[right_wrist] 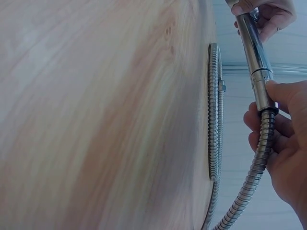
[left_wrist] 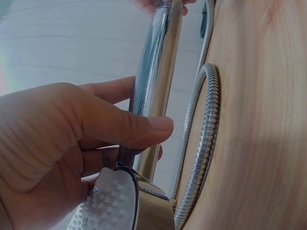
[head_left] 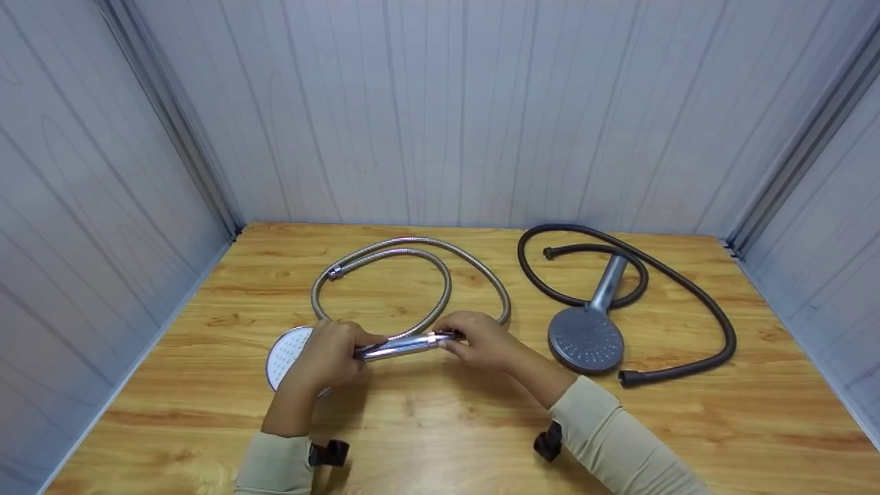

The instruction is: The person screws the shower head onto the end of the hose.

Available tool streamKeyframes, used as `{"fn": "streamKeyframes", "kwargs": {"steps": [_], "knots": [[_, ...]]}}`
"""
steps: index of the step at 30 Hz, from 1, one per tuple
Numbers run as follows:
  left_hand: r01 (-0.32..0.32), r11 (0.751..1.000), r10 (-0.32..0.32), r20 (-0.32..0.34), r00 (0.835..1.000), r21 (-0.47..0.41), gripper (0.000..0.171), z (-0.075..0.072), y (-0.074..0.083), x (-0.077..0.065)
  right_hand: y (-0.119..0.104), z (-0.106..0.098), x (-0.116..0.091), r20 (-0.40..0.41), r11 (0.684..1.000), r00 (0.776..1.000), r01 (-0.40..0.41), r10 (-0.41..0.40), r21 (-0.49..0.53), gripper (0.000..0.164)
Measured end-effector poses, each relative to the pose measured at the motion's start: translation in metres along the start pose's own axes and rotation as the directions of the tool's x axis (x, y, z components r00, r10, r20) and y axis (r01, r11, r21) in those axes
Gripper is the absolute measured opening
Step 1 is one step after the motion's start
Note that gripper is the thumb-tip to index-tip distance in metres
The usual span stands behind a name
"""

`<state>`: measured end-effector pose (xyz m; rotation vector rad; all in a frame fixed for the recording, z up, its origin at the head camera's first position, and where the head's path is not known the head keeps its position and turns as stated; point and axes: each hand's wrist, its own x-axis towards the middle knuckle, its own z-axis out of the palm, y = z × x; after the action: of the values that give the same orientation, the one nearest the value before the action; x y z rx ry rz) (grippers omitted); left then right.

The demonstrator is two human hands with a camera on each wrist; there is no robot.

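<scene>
A booth-like workspace, wider premises unclear: wood-grain tabletop (head_left: 426, 447) beneath the fingers (left_wrist: 110, 91), pale streaked back wall (head_left: 440, 117) beyond them, matching left wall (head_left: 69, 179) and right wall (head_left: 835, 247) on either side of them, grey strips (head_left: 173, 130) running up both far corners.

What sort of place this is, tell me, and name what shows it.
Probably a work booth, not a bathroom: pale walls stand on three sides of a wooden table, a chrome shower head is held over it, and a dark hose lies with both ends loose.
</scene>
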<state>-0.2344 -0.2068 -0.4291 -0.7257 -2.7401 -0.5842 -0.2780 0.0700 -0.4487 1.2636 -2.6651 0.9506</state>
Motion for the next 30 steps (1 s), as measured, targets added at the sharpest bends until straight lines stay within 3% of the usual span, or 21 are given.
{"fn": "streamKeyframes", "kwargs": {"steps": [20, 25, 30], "knots": [[0.02, 1.0, -0.019, 0.017, 1.0, -0.019, 0.046, 0.0008, -0.0001, -0.0004, -0.0001, 0.0009, -0.0007, -0.005, 0.999, 1.0, -0.013, 0.013, 0.039, 0.018], [-0.008, 1.0, 0.008, 0.001, 1.0, -0.011, 0.045, 0.0018, -0.0017, -0.0003, 0.0026, 0.002, -0.0005, -0.056, 0.998, 0.997, 0.054, -0.052, 0.033, 0.016], [0.004, 1.0, -0.004, 0.011, 1.0, -0.014, 0.043, 0.0011, -0.0028, -0.0005, 0.0059, 0.0036, 0.0008, -0.137, 0.988, 0.979, 0.157, -0.154, 0.011, 0.017]]}}
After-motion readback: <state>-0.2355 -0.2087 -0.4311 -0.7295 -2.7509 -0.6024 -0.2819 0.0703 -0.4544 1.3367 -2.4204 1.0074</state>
